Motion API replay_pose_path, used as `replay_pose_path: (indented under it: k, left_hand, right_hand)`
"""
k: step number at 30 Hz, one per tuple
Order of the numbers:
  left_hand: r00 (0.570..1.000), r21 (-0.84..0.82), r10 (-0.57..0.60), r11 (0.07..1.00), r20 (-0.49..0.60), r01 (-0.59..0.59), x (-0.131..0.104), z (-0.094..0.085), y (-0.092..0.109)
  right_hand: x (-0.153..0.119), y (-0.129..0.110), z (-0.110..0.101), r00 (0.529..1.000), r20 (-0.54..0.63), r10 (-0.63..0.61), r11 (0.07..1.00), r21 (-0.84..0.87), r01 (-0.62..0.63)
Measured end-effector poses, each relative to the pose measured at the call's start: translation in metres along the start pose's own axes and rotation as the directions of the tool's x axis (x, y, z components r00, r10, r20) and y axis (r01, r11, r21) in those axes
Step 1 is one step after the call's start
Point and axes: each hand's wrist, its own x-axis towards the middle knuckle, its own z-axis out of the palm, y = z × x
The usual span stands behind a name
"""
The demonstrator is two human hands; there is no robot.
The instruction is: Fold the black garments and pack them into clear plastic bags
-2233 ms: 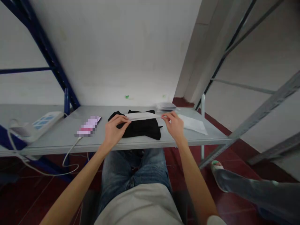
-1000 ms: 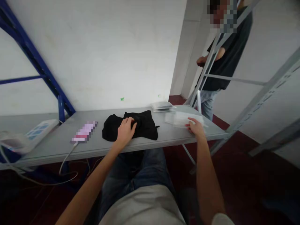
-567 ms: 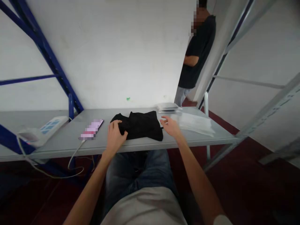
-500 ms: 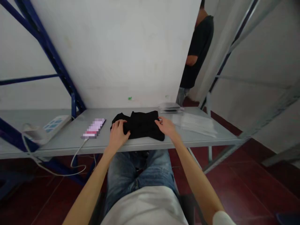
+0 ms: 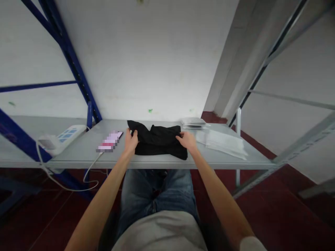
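Note:
A folded piece of black clothing lies across the front middle of the grey table; its exact kind does not show. At its left end, my left hand pinches the fabric between thumb and fingers, and a corner there rises away from me. My right hand grips the upper layer at the right end, thumb and fingers closed on it. The upper layer is partly lifted and wrinkled, with a flat lower strip along the side nearest me.
A phone with a white charging cable lies left of the clothing, near a white power strip. Clear plastic bags and a stack of flat packets lie to the right. Blue posts flank the grey tabletop.
My left hand has gone from lying over the clothing to pinching its left end, raising that corner. My right hand keeps its hold. The person at the back right is out of view.

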Motion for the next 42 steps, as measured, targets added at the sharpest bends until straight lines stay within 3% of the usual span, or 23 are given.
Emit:
replay_pose_path:
  k: [3,6,7,9,11,12,15,18,21,26,29,33,36,40,42]
  left_hand:
    - [0.993,-0.164,-0.119,0.979,0.000,0.117,0.006,0.009,-0.001]
    - [0.983,-0.013,-0.163,0.987,-0.082,0.162,0.012,0.010,-0.003]
    - [0.986,0.091,-0.115,0.988,-0.119,0.127,0.013,0.008,-0.003]
    - [0.986,0.336,0.094,0.941,-0.134,-0.044,0.016,0.001,-0.002]
    - [0.948,0.553,0.317,0.791,-0.006,-0.261,0.018,-0.006,0.001]
    - [0.922,0.628,0.374,0.695,0.099,-0.349,0.019,-0.008,0.004]
    - [0.862,0.724,0.296,0.468,0.412,-0.507,0.026,-0.009,0.011]
    - [0.818,0.728,0.180,0.380,0.547,-0.570,0.035,-0.007,0.018]
    - [0.782,0.692,0.221,0.370,0.583,-0.621,0.040,-0.010,0.025]
    - [0.740,0.547,0.311,0.517,0.596,-0.658,0.030,-0.036,0.044]
    - [0.678,0.477,0.267,0.539,0.685,-0.694,0.013,-0.063,0.054]
    - [0.607,0.472,0.146,0.499,0.781,-0.727,-0.011,-0.089,0.056]
    - [0.618,0.487,0.162,0.478,0.770,-0.731,-0.015,-0.088,0.057]
    - [0.717,0.587,0.260,0.430,0.647,-0.686,0.008,-0.062,0.056]
    - [0.718,0.616,0.229,0.387,0.657,-0.687,0.025,-0.048,0.050]
  right_hand:
    - [0.002,0.015,-0.006,0.999,-0.011,0.039,0.999,0.003,-0.039]
    - [0.001,0.025,-0.003,0.998,0.024,0.054,0.999,-0.001,-0.054]
    - [0.001,0.027,0.000,0.998,0.021,0.054,0.999,0.003,-0.054]
    - [0.001,0.028,0.004,0.999,-0.016,0.040,0.999,0.024,-0.039]
    - [0.003,0.028,0.007,0.998,-0.060,0.010,0.999,0.047,-0.008]
    - [0.005,0.027,0.008,0.997,-0.077,-0.008,0.998,0.055,0.013]
    - [0.008,0.026,0.008,0.993,-0.105,-0.049,0.996,0.064,0.056]
    - [0.007,0.027,0.006,0.989,-0.115,-0.091,0.994,0.054,0.098]
    - [0.007,0.028,0.002,0.976,-0.170,-0.137,0.984,0.092,0.154]
    - [-0.001,0.033,-0.013,0.946,-0.253,-0.202,0.883,0.371,0.288]
    - [-0.023,0.047,-0.025,0.942,-0.168,-0.291,0.820,0.463,0.336]
    - [-0.062,0.065,-0.033,0.905,0.029,-0.425,0.844,0.374,0.384]
    - [-0.074,0.065,-0.034,0.891,0.050,-0.451,0.855,0.311,0.416]
    - [-0.065,0.049,-0.034,0.904,-0.053,-0.424,0.865,0.273,0.422]
    - [-0.059,0.042,-0.034,0.907,-0.083,-0.414,0.866,0.271,0.420]
